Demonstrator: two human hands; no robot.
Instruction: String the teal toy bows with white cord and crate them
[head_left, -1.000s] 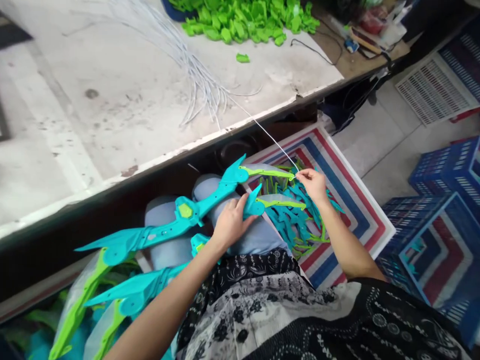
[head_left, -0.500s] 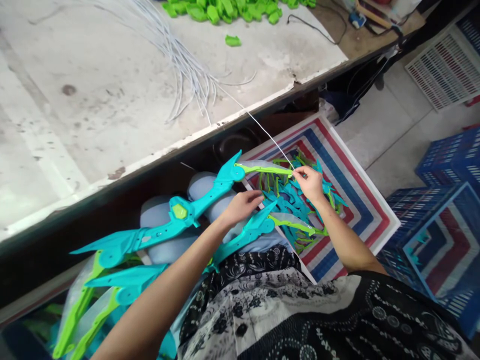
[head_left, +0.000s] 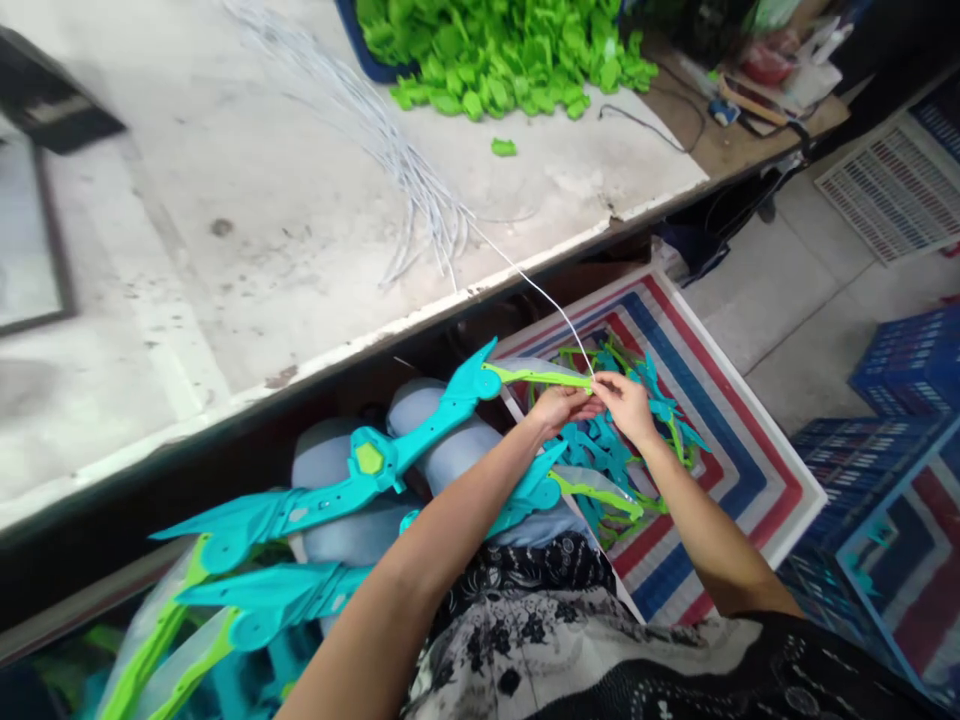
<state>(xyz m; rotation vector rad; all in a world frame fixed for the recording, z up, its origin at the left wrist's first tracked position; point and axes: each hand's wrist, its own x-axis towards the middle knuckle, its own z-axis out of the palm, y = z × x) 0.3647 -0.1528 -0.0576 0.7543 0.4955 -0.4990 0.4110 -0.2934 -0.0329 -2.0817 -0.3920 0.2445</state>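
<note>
A turquoise toy bow [head_left: 330, 492] with lime-green tips lies across my knees. My left hand [head_left: 564, 408] is closed at the green tip [head_left: 551, 378] of its right end, fingers bent beneath it. Against that same tip my right hand [head_left: 626, 405] pinches the end of a white cord [head_left: 555, 305], which runs down from a bundle of cords [head_left: 427, 190] on the table. The fingertips of both hands meet there, and hide how the cord sits in the tip. A second toy bow [head_left: 525, 495] lies nearer my body, partly under my left forearm.
Green plastic pieces [head_left: 495, 70] are heaped at the back of the worktable [head_left: 300, 290], one lying apart. Right of my knees, a white-rimmed crate [head_left: 787, 510] with a striped lining holds turquoise and green parts. Blue crates [head_left: 915, 360] stand on the floor further right.
My left hand has moved right, from above the second bow to the first bow's tip. The cord now hangs in a slacker curve. The view has shifted, showing more of the table.
</note>
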